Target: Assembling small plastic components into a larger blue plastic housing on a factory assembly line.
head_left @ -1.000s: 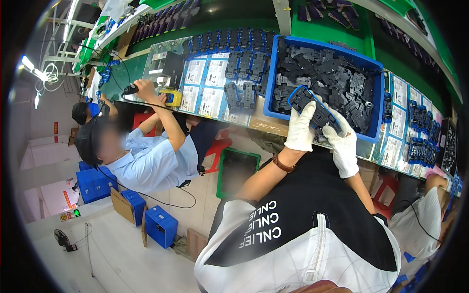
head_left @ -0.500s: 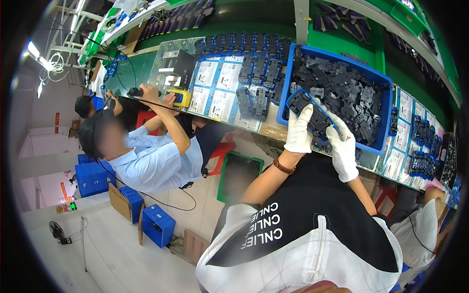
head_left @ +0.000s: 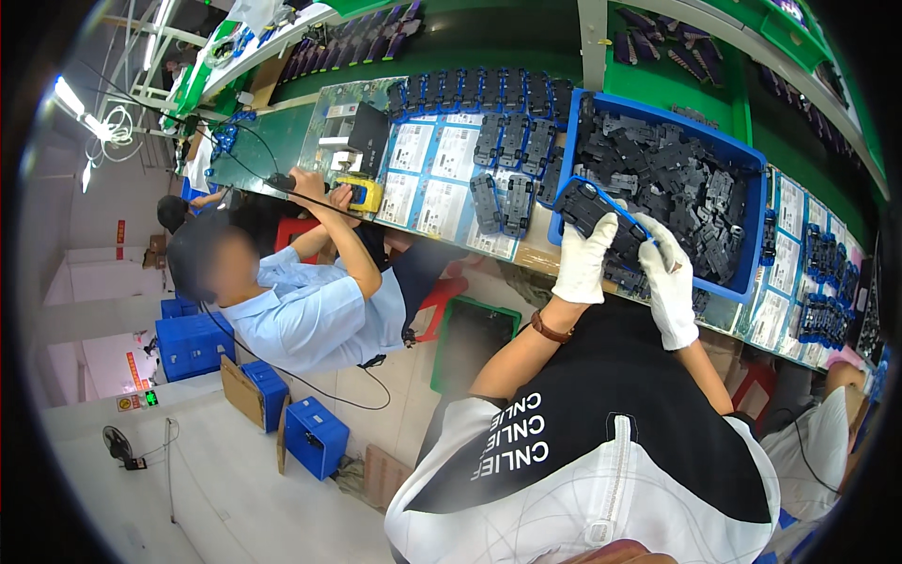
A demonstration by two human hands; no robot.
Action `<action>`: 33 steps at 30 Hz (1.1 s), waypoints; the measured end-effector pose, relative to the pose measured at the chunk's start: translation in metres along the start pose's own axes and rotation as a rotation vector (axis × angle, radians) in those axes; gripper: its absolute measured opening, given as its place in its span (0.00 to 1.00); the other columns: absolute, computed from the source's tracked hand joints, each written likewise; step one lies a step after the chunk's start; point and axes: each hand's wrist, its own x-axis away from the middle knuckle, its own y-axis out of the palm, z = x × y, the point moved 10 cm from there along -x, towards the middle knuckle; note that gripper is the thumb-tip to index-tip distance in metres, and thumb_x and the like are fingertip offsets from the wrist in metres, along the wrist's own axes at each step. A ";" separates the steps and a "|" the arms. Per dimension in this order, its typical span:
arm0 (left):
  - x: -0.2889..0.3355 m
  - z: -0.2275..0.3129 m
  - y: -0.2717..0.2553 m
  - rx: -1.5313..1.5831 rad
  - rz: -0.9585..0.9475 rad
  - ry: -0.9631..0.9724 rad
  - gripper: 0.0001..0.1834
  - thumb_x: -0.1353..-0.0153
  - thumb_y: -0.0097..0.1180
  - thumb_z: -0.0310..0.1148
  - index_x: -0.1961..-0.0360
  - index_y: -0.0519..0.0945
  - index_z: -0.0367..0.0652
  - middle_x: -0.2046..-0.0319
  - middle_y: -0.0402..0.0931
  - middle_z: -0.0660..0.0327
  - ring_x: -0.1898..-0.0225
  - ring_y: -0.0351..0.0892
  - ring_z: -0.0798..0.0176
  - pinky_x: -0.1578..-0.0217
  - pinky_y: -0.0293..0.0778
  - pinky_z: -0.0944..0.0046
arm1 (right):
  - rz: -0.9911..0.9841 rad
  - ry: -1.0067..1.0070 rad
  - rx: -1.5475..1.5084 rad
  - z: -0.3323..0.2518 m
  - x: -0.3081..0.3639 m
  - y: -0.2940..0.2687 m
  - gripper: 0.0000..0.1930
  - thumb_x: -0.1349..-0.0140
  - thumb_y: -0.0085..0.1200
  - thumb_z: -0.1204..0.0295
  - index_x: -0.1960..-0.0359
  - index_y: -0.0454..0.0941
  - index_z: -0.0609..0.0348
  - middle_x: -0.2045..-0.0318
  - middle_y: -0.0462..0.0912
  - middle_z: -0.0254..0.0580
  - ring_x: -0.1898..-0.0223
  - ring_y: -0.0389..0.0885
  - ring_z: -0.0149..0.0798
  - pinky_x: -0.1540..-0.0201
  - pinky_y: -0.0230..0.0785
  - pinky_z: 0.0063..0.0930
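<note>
Both my white-gloved hands hold one black-and-blue plastic car body (head_left: 580,207), seen from its black underside, over the near edge of a blue bin (head_left: 760,226). My left hand (head_left: 584,265) is closed on its near edge. My right hand (head_left: 669,282) grips its right end, with fingers bent along that side. The fingers hide part of the black face. Loose black chassis plates (head_left: 658,169) lie heaped in the bin, just beyond the held piece.
Left of the bin, black-and-blue bodies (head_left: 512,141) stand in rows on printed sheets (head_left: 442,150); more bodies (head_left: 822,254) lie at the right. A co-worker (head_left: 301,301) at the left handles a yellow fixture (head_left: 362,195). A green crate (head_left: 474,338) stands on the floor.
The whole view has shifted slightly, so the scene sits a little lower and further right. Both hands keep hold of the car body, with little change in its tilt.
</note>
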 end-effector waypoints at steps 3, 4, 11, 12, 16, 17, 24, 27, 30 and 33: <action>0.001 0.008 0.003 0.007 -0.015 0.016 0.18 0.40 0.55 0.29 0.49 0.69 0.41 0.54 0.74 0.57 0.56 0.76 0.64 0.54 0.74 0.62 | -0.039 0.082 -0.049 0.004 0.001 0.001 0.25 0.43 0.59 0.62 0.48 0.72 0.65 0.56 0.77 0.36 0.57 0.72 0.27 0.51 0.63 0.21; 0.002 0.011 0.005 -0.006 -0.037 0.047 0.18 0.40 0.55 0.29 0.49 0.68 0.41 0.53 0.74 0.56 0.56 0.76 0.64 0.53 0.74 0.62 | -0.047 0.104 -0.073 0.005 0.001 0.002 0.24 0.43 0.59 0.62 0.49 0.72 0.65 0.56 0.77 0.37 0.57 0.72 0.27 0.51 0.63 0.21; 0.006 0.002 0.007 0.052 -0.044 -0.004 0.22 0.41 0.57 0.30 0.47 0.66 0.43 0.52 0.72 0.55 0.54 0.76 0.58 0.53 0.75 0.58 | -0.020 0.003 -0.034 0.007 0.004 -0.011 0.24 0.43 0.59 0.67 0.47 0.70 0.66 0.51 0.75 0.43 0.52 0.73 0.30 0.48 0.63 0.24; 0.007 0.004 0.009 0.049 -0.045 -0.006 0.22 0.41 0.57 0.30 0.47 0.66 0.43 0.52 0.72 0.55 0.54 0.76 0.58 0.53 0.75 0.58 | -0.020 0.010 0.053 0.009 0.005 -0.012 0.25 0.43 0.58 0.67 0.45 0.68 0.67 0.49 0.74 0.45 0.51 0.73 0.32 0.46 0.63 0.24; 0.012 0.007 0.018 0.091 -0.092 -0.005 0.25 0.43 0.59 0.32 0.46 0.64 0.45 0.52 0.71 0.55 0.52 0.75 0.52 0.52 0.75 0.52 | 0.054 -0.065 0.111 0.023 0.007 -0.034 0.32 0.44 0.59 0.63 0.41 0.63 0.65 0.49 0.72 0.41 0.53 0.72 0.32 0.49 0.63 0.25; 0.013 0.007 0.018 0.075 -0.085 0.012 0.25 0.43 0.60 0.33 0.46 0.64 0.45 0.52 0.71 0.55 0.52 0.76 0.52 0.52 0.75 0.52 | -0.026 0.041 -0.019 0.023 0.009 -0.024 0.31 0.45 0.60 0.61 0.43 0.66 0.65 0.51 0.74 0.39 0.54 0.72 0.31 0.49 0.63 0.25; 0.024 0.001 0.025 0.029 -0.098 0.038 0.26 0.44 0.61 0.34 0.46 0.65 0.42 0.53 0.72 0.53 0.53 0.76 0.51 0.52 0.75 0.53 | 0.001 0.086 -0.071 0.020 0.023 -0.026 0.25 0.45 0.61 0.59 0.51 0.73 0.66 0.57 0.78 0.38 0.55 0.73 0.30 0.49 0.64 0.25; 0.026 0.004 0.026 0.016 -0.074 0.050 0.25 0.43 0.60 0.34 0.47 0.65 0.41 0.53 0.71 0.53 0.53 0.76 0.51 0.52 0.75 0.53 | -0.026 0.090 -0.066 0.012 0.024 -0.024 0.24 0.44 0.60 0.62 0.50 0.72 0.66 0.55 0.77 0.40 0.53 0.72 0.30 0.48 0.62 0.25; 0.026 -0.003 0.022 0.025 -0.058 0.049 0.24 0.42 0.58 0.32 0.46 0.65 0.41 0.52 0.71 0.54 0.52 0.76 0.51 0.52 0.75 0.53 | -0.035 0.089 -0.081 0.010 0.025 -0.023 0.23 0.43 0.59 0.65 0.49 0.71 0.66 0.54 0.76 0.40 0.52 0.71 0.30 0.47 0.62 0.25; 0.032 -0.005 0.026 0.011 -0.057 0.051 0.23 0.41 0.57 0.31 0.46 0.65 0.41 0.52 0.71 0.54 0.52 0.76 0.52 0.52 0.75 0.54 | -0.003 0.047 -0.125 0.008 0.027 -0.028 0.22 0.43 0.58 0.67 0.49 0.72 0.65 0.54 0.76 0.39 0.52 0.71 0.29 0.48 0.62 0.24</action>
